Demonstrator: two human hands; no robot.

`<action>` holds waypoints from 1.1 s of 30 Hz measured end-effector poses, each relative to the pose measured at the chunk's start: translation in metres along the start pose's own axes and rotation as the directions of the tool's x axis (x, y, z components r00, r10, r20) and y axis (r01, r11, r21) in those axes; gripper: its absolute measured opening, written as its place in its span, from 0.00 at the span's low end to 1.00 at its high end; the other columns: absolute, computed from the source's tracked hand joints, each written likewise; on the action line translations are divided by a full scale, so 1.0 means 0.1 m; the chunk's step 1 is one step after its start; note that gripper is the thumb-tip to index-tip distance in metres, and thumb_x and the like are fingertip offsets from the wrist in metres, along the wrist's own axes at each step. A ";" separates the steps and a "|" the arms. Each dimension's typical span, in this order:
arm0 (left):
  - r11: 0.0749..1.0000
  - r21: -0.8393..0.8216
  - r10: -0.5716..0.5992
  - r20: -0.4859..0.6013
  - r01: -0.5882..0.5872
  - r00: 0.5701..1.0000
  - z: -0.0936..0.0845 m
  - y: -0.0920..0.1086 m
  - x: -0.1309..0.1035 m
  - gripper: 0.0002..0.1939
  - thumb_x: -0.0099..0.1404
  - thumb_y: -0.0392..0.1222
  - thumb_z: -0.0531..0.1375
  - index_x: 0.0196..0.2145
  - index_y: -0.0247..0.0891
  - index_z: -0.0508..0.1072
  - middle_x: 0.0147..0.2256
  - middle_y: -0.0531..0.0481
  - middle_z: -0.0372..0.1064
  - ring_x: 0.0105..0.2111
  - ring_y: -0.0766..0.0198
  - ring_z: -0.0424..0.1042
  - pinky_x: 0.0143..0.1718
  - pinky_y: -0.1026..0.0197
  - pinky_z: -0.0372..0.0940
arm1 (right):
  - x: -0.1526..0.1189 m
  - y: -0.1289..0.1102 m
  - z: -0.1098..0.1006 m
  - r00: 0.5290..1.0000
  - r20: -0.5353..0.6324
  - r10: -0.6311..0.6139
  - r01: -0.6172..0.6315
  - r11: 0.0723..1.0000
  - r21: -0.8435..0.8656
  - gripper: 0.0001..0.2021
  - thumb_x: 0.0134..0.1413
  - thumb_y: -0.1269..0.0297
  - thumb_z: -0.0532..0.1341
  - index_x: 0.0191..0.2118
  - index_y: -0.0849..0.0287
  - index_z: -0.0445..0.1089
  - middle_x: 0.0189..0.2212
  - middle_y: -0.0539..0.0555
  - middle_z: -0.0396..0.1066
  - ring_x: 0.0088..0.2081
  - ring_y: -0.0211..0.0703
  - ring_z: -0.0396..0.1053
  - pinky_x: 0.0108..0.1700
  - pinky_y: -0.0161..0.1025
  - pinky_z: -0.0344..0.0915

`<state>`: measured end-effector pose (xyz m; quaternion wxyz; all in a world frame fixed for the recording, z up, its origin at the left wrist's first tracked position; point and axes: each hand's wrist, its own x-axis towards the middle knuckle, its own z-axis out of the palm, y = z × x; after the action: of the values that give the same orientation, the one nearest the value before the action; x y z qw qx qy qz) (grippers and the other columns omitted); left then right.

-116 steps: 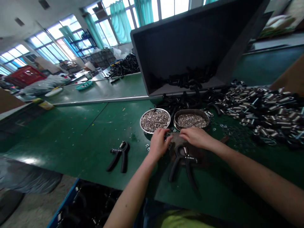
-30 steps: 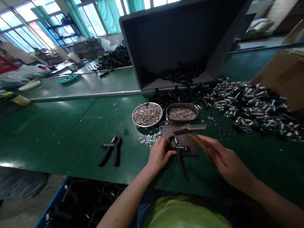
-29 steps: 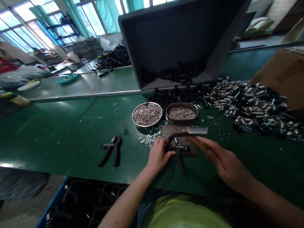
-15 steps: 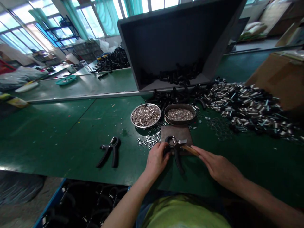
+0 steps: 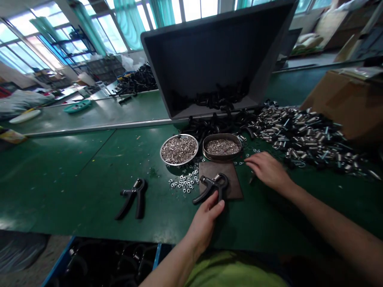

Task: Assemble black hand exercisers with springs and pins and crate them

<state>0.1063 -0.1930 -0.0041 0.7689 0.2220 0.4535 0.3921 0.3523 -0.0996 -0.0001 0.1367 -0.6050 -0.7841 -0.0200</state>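
My left hand (image 5: 206, 217) is closed around one handle of a black hand grip exerciser (image 5: 223, 184), which has a metal spring near its top. The exerciser sits over a square metal plate (image 5: 236, 187) on the bench. My right hand (image 5: 271, 171) is to the right of the plate, low over the bench, with its fingers stretched out to the left. Under its palm shows the dark end of a hammer (image 5: 252, 177), the rest of it hidden. A second hand grip exerciser (image 5: 134, 197) lies on the green bench to the left.
Loose nuts (image 5: 185, 184) lie left of the plate. Behind are a round dish of small pins (image 5: 179, 150) and an oval tin (image 5: 223, 147). Springs and metal parts (image 5: 302, 135) are heaped at right. A grey crate (image 5: 166, 95) stands tipped at the back; a blue-edged bin (image 5: 156, 257) is below.
My right hand has moved away from the exerciser to the right, taking the hammer off the plate. My left hand has turned the exerciser and now grips it lower, by a handle.
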 end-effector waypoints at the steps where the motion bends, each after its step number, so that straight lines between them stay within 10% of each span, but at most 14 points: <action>1: 1.000 0.006 0.011 0.026 -0.011 1.000 0.02 0.00 -0.05 0.30 0.52 0.44 0.68 0.53 0.36 0.70 0.56 0.42 0.64 0.56 0.54 0.63 0.58 0.56 0.57 | 0.24 -0.07 0.01 0.999 0.044 0.016 -0.017 1.000 0.003 0.14 0.61 0.63 0.52 0.41 0.59 0.75 0.41 0.57 0.74 0.46 0.47 0.65 0.48 0.41 0.61; 6: 0.976 0.197 0.088 0.025 -0.091 0.996 -0.03 0.14 -0.16 0.30 0.53 0.45 0.67 0.53 0.38 0.69 0.58 0.42 0.62 0.58 0.54 0.60 0.61 0.54 0.51 | 1.19 -0.32 0.28 0.980 0.188 0.064 -0.060 0.998 -0.029 0.12 0.56 0.63 0.58 0.41 0.63 0.75 0.40 0.62 0.74 0.46 0.52 0.66 0.47 0.42 0.61; 12: 0.800 0.530 0.311 0.033 -0.281 0.950 -0.20 0.51 0.14 0.20 0.58 0.45 0.63 0.48 0.38 0.72 0.49 0.43 0.70 0.46 0.58 0.71 0.50 0.56 0.64 | 1.49 -0.43 0.54 0.961 0.269 0.057 -0.063 0.998 0.014 0.09 0.53 0.63 0.62 0.39 0.59 0.76 0.39 0.60 0.75 0.44 0.49 0.69 0.42 0.39 0.62; 15: 0.535 0.765 0.449 0.102 -0.359 0.888 -0.20 0.75 0.49 0.15 0.61 0.43 0.59 0.45 0.36 0.74 0.44 0.44 0.73 0.40 0.60 0.72 0.44 0.58 0.65 | 1.47 -0.41 0.53 0.959 0.272 0.079 -0.090 0.995 0.030 0.08 0.54 0.63 0.60 0.35 0.59 0.76 0.36 0.59 0.75 0.43 0.49 0.70 0.41 0.39 0.62; 19: -0.076 0.938 0.541 0.324 -0.339 0.776 -0.01 1.04 1.08 0.12 0.64 0.41 0.56 0.41 0.36 0.76 0.40 0.44 0.73 0.42 0.59 0.69 0.47 0.58 0.61 | 1.40 -0.32 0.48 0.963 0.242 0.117 -0.136 0.989 0.061 0.09 0.55 0.63 0.58 0.36 0.59 0.75 0.37 0.59 0.75 0.43 0.49 0.70 0.42 0.40 0.62; 22: -0.410 0.887 0.463 0.403 -0.213 0.789 0.21 1.18 1.50 0.13 0.64 0.39 0.55 0.39 0.36 0.78 0.41 0.42 0.72 0.45 0.55 0.66 0.49 0.55 0.58 | 1.35 -0.27 0.45 0.965 0.216 0.151 -0.176 0.979 0.103 0.10 0.54 0.64 0.58 0.38 0.60 0.74 0.38 0.60 0.75 0.42 0.50 0.70 0.43 0.41 0.62; 33: -0.413 0.901 0.403 0.313 -0.135 0.860 0.42 1.23 2.04 0.11 0.59 0.33 0.55 0.37 0.32 0.77 0.39 0.35 0.74 0.45 0.51 0.68 0.51 0.49 0.52 | 1.09 -0.24 0.21 0.975 0.167 0.149 -0.211 0.857 0.470 0.14 0.56 0.70 0.50 0.43 0.63 0.71 0.35 0.56 0.76 0.35 0.41 0.71 0.41 0.38 0.65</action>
<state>0.1511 0.0446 -0.0047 0.0971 0.8167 0.5659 0.0577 0.2998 0.0013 0.0089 0.2359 -0.6222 -0.7109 0.2279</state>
